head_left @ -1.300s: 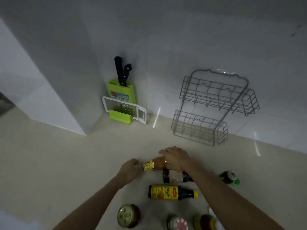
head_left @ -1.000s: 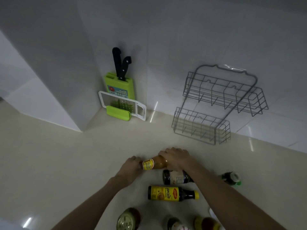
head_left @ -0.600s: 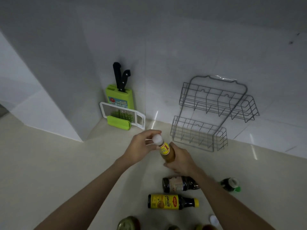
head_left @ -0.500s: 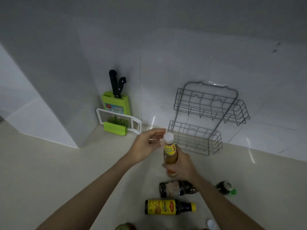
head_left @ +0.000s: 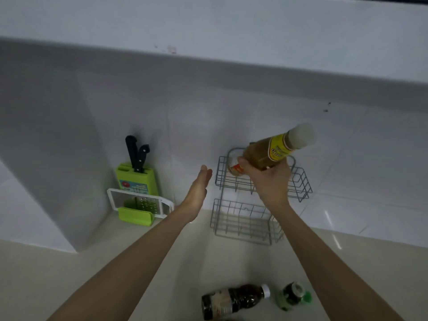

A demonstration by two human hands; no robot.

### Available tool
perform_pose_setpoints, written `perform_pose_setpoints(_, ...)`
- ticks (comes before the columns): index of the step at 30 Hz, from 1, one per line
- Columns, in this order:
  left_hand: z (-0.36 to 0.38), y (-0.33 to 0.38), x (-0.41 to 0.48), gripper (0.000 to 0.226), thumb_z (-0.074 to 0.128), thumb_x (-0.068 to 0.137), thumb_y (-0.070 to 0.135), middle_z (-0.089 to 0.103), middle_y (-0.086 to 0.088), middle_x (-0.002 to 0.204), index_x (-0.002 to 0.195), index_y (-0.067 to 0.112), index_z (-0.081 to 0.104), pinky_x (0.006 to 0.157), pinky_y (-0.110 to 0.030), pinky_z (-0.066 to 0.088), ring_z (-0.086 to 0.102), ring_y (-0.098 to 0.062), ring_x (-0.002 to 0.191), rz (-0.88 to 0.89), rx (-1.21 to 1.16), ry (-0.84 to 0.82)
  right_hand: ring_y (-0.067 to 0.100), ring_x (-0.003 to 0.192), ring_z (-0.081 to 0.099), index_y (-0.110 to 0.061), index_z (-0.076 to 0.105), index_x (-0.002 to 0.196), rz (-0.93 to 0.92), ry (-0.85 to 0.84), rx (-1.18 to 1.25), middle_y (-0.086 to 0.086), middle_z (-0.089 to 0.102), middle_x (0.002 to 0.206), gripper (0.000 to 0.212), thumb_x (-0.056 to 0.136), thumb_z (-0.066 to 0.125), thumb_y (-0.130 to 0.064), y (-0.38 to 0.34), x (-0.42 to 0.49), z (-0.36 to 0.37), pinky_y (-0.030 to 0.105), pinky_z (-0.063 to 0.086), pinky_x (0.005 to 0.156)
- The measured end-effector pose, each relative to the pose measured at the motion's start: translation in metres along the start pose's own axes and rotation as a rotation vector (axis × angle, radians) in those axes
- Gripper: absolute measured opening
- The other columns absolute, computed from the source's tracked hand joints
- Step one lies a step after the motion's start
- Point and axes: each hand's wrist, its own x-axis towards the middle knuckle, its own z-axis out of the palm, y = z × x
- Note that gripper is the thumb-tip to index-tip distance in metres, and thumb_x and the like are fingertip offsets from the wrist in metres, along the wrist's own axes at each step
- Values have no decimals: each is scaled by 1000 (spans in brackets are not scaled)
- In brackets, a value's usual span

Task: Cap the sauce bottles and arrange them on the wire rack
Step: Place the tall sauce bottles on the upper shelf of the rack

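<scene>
My right hand grips the amber sauce bottle, tilted, before the wire rack. Left hand empty, fingers straight, together.

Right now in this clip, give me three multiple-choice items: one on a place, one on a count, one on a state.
1. Where is the orange bottle?
A. lying on the counter
B. held in front of the rack's top shelf
C. standing on the bottom shelf

2. How many knife handles stick out of the green block?
A. two
B. four
C. none

3. How is the left hand?
A. gripping a cap
B. resting on the rack
C. open and empty

Answers:
1 B, the right hand holds it tilted before the rack.
2 A, two black handles show.
3 C, its fingers are straight and hold nothing.
</scene>
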Motion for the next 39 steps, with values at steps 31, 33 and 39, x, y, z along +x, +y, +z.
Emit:
perform_pose_setpoints(31,7,-8,-7,70,0,94,61,15,2,162,152,26,16,121,-42,6,11,-17,150,-22,1,-81,24,108,62,-12,37,128,146,-445,-342,1,59,113,66,82,70,-47,28,21,42,23,47,78)
perform_pose_setpoints(33,5,-16,-13,67,4,96,59,19,2,161,152,25,18,121,-43,9,15,-18,149,-9,43,-56,24,120,55,-10,31,138,121,-462,-352,6,55,129,71,86,65,-44,29,13,31,22,44,86)
perform_pose_setpoints(39,-14,-76,-32,41,31,100,47,47,5,142,132,28,47,116,-40,25,39,-20,138,-95,194,5,20,126,46,-12,39,137,-83,-202,-404,7,49,137,51,93,60,-23,66,-51,-21,35,40,105)
